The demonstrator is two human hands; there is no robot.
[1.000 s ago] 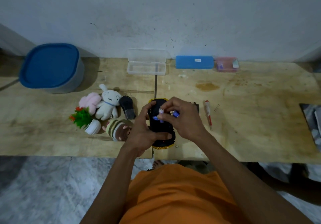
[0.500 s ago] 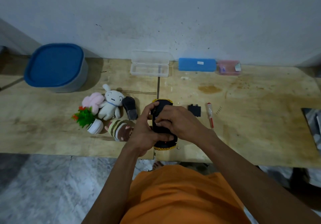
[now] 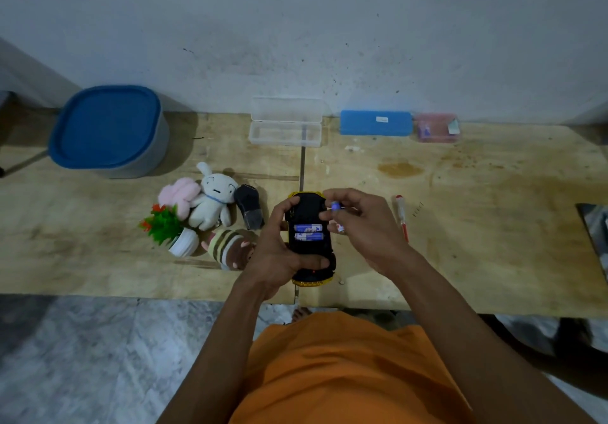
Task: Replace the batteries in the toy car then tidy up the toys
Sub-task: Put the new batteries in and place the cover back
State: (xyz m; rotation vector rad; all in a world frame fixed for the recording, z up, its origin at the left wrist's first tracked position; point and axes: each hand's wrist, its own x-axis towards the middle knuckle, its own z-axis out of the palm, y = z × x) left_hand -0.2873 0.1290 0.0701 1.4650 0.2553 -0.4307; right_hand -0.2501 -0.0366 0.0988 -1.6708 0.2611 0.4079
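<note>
A black and yellow toy car (image 3: 311,252) lies upside down near the table's front edge. My left hand (image 3: 276,252) grips it from the left side. Two blue batteries (image 3: 308,232) sit side by side in its open compartment. My right hand (image 3: 362,226) hovers just right of the car and pinches a blue battery (image 3: 335,207) between fingers and thumb. A second battery end (image 3: 340,227) shows under the same hand. The red screwdriver (image 3: 402,217) lies right of my right hand, with small screws (image 3: 418,209) beside it.
Plush toys (image 3: 210,203), a small fake plant (image 3: 167,226) and a dark toy (image 3: 249,205) lie left of the car. A blue-lidded tub (image 3: 108,129) stands back left. A clear open case (image 3: 285,129), a blue box (image 3: 375,122) and a pink box (image 3: 437,127) line the wall.
My right hand has lifted off the car's underside and moved right, uncovering two batteries in the compartment. It now holds a battery up by the car's front.
</note>
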